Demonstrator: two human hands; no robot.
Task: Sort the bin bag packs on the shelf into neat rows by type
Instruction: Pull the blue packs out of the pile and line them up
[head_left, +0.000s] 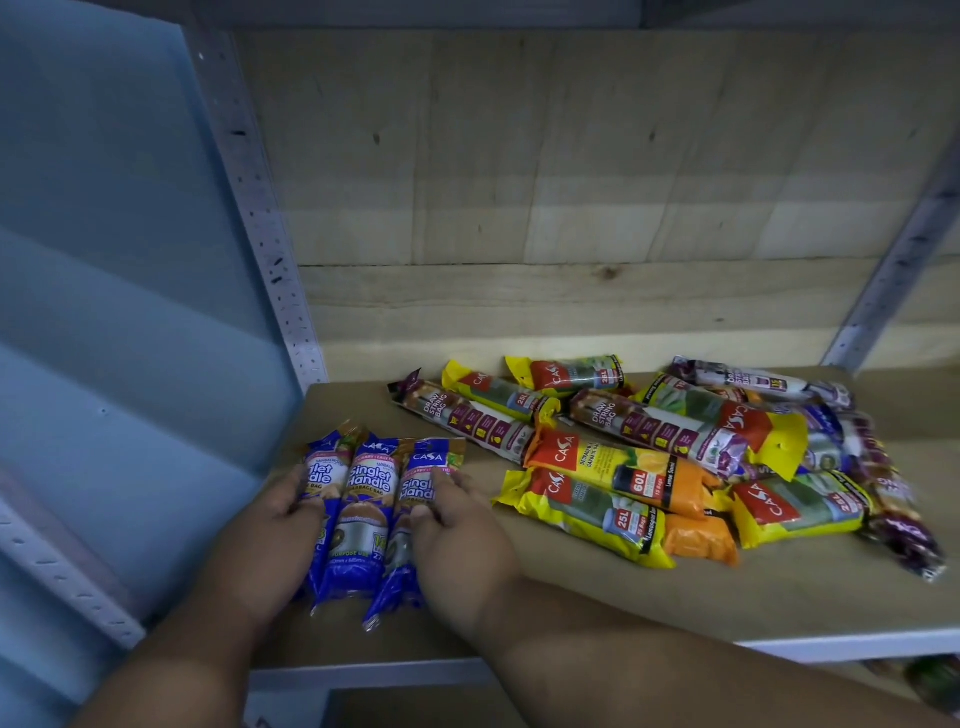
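As we look down from the head camera, we label the parts from largest to smallest.

Shelf (571, 597): a brown board with a pale front edge, backed by wooden planks (519, 208) and framed by perforated metal uprights (260, 218).

Loose pile (675, 447): we see yellow, orange and purple packs overlapping at mixed angles on the right half of the shelf.

Blue row (363, 499): three blue Singlet Handle packs lie side by side near the left front corner, well apart from the pile.

Left hand (270, 540): we see its fingers curled onto the leftmost blue pack, holding its side.

Right hand (457, 540): its fingers curl onto the rightmost blue pack.
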